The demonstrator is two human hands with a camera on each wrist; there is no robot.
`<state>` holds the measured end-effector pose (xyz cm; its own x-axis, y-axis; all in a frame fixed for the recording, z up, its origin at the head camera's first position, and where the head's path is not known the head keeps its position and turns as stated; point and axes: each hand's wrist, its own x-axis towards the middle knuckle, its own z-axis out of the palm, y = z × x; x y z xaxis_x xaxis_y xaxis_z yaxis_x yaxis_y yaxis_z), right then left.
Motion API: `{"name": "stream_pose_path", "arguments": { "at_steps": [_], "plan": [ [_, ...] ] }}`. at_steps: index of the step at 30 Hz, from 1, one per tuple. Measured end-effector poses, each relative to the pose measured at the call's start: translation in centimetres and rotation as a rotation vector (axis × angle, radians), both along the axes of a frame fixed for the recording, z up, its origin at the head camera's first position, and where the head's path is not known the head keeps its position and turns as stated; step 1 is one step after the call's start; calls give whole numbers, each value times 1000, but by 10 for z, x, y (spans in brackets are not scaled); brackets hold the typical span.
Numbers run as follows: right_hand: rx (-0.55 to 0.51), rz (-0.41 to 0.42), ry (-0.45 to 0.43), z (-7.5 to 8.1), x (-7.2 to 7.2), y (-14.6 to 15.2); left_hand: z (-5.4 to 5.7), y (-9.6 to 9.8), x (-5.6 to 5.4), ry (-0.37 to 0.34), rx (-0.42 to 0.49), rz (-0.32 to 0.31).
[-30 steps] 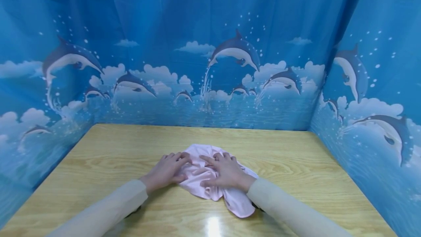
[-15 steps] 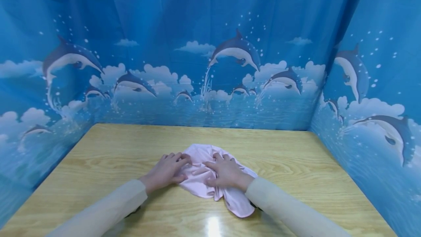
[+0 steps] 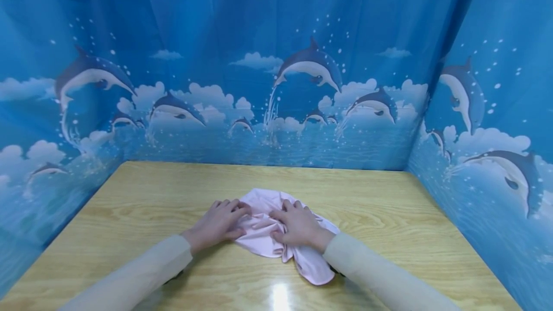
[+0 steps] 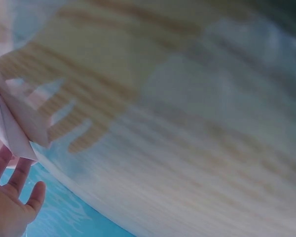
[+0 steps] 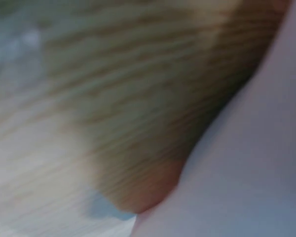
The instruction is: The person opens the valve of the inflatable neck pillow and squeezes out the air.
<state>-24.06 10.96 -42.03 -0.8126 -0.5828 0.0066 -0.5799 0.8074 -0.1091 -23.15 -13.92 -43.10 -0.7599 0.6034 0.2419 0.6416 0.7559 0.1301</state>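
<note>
A crumpled pale pink cloth (image 3: 263, 246) lies on the wooden table, bunched in folds through its middle, with a rounded flap towards the near right. My left hand (image 3: 218, 224) rests at its left edge, with fingertips and thumb touching the fabric. In the left wrist view, that hand (image 4: 10, 210) has its fingers spread against the cloth (image 4: 15, 123). Atop the right half lies my right hand (image 3: 298, 224), fingers apart and slightly bent, touching the folds. Cloth (image 5: 246, 163) fills the right side of the right wrist view, where the fingers are mostly hidden.
The light wooden table (image 3: 164, 186) stretches around the cloth on all sides. Blue curtains (image 3: 207, 133) printed with dolphins and clouds stand along its back, left and right edges. A bright reflection shows on the near tabletop.
My right hand has shifted slightly right, its thumb and forefinger drawing back over the cloth. The folds between the hands have flattened a little. The left hand stays in place.
</note>
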Motion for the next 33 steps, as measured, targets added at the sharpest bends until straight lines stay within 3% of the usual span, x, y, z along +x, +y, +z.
{"name": "stream_pose_path", "arguments": {
  "at_steps": [20,33],
  "plan": [
    [8,-47,-68,5,-1,-1,3,-1,1,-43,9,5],
    [-44,-64,-19,-3,-4,0,2,0,1,-35,1,3]
  ]
}}
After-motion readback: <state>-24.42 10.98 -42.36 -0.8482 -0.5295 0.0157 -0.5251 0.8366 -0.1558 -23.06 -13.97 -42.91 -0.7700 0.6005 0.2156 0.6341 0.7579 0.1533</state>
